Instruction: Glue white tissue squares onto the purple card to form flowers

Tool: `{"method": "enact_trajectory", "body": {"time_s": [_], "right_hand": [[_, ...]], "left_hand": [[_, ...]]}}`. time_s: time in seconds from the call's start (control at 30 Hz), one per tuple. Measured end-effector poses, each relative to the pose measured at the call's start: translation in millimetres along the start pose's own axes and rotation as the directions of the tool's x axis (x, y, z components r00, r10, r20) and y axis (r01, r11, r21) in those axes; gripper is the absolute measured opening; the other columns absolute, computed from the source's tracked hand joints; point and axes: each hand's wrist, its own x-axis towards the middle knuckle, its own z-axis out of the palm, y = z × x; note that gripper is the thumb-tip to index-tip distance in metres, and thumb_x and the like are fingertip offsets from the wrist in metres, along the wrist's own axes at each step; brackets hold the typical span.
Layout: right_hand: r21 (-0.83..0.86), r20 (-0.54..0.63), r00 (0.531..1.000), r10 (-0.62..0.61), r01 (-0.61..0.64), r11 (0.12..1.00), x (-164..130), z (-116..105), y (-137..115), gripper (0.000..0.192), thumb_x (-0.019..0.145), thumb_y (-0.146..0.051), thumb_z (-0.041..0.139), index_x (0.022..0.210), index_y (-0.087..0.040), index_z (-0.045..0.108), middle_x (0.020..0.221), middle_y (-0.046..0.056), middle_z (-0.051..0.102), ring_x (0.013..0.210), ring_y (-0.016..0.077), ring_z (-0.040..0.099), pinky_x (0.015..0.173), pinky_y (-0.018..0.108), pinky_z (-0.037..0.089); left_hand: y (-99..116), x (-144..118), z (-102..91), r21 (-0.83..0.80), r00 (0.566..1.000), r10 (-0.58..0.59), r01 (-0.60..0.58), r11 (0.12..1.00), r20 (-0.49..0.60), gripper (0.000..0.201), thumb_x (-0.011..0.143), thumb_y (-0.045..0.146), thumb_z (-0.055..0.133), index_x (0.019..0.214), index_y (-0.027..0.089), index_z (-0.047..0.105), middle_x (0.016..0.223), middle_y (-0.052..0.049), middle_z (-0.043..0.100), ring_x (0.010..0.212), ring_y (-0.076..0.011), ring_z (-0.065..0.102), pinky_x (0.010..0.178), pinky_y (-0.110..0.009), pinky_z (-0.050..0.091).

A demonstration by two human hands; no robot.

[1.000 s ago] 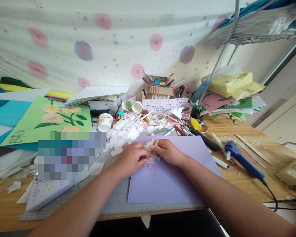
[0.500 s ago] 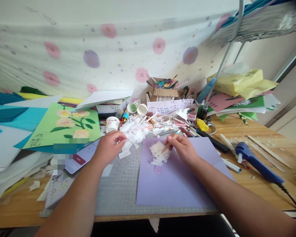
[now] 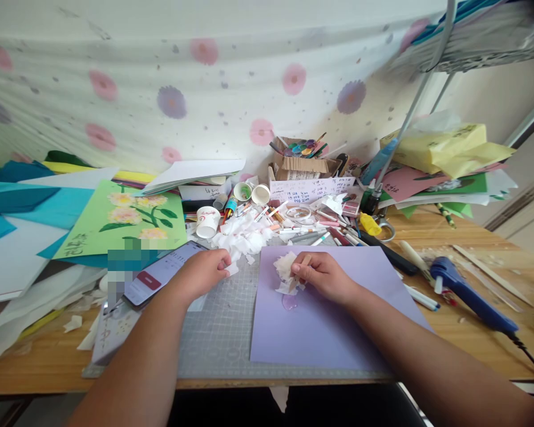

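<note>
Two hands at a paper flower.
Right hand (image 3: 324, 276) pinches a stick (image 3: 301, 267) against white petals (image 3: 285, 271), pinning them to purple card (image 3: 338, 320); left hand (image 3: 202, 273) pinches a tissue scrap (image 3: 231, 268).

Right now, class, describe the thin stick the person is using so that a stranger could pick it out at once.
Start at the lilac paper sheet on the grey cutting mat. Near its top left edge the right hand pinches a pale wooden stick against a cluster of white tissue pieces. Unlike the pens strewn behind, it is plain, bare and held.

Two bare forearms, bare hands (no sleeves)
</note>
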Motion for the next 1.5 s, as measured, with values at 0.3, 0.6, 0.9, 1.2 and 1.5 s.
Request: {"method": "enact_trajectory", "body": {"time_s": [0.3,0.6,0.9,1.2,1.5], "right_hand": [[-0.125,-0.048,0.999,-0.01,0.004,0.992,3,-1,4,0.042,0.084,-0.049,0.052,0.055,-0.02,0.048,0.061,0.001,0.057,0.055,0.0124,0.05,0.055,0.026,0.039],[-0.176,-0.051,0.998,-0.022,0.013,0.984,3,-2,3,0.04,0.084,-0.046,0.052,0.055,-0.02,0.048,0.061,0.001,0.058,0.055,0.012,0.05,0.055,0.026,0.04],[-0.181,-0.061,0.998,-0.01,-0.002,0.984,3,-2,3,0.038,0.085,-0.043,0.051,0.055,-0.019,0.049,0.061,0.0,0.057,0.054,0.011,0.049,0.054,0.024,0.039],[-0.145,-0.061,0.998,-0.021,0.012,0.989,4,-2,6,0.041,0.083,-0.048,0.055,0.055,-0.019,0.049,0.06,0.0,0.059,0.054,0.0111,0.05,0.055,0.025,0.04],[-0.074,-0.124,0.991,-0.05,0.041,0.996,3,3,-3,0.047,0.084,-0.062,0.045,0.062,-0.02,0.048,0.071,0.003,0.06,0.06,0.0131,0.054,0.057,0.026,0.045]], "left_hand": [[39,-7,9.6,-0.037,0.994,0.098,-0.1,0.994,-0.053,0.016,0.077,0.033,0.055,0.067,0.02,0.057,0.063,0.004,0.06,0.059,-0.014,0.054,0.053,-0.023,0.032],[58,-11,20.8,-0.047,0.955,0.293,-0.295,0.954,-0.038,0.013,0.08,0.024,0.054,0.073,0.022,0.064,0.076,0.001,0.062,0.07,-0.0151,0.055,0.062,-0.025,0.037],[61,-14,26.5,-0.02,0.884,0.36,-0.383,0.924,-0.298,0.008,0.078,0.019,0.058,0.07,0.019,0.059,0.086,-0.002,0.054,0.08,-0.0166,0.054,0.072,-0.028,0.042],[71,-17,34.7,0.042,0.808,0.589,-0.59,0.807,0.022,0.007,0.08,0.021,0.063,0.073,0.02,0.063,0.084,-0.001,0.06,0.085,-0.018,0.052,0.076,-0.03,0.041],[71,-14,36.8,0.047,0.805,0.591,-0.593,0.804,0.05,0.008,0.082,0.025,0.063,0.076,0.02,0.066,0.082,-0.001,0.062,0.083,-0.0179,0.054,0.076,-0.029,0.041]]}}
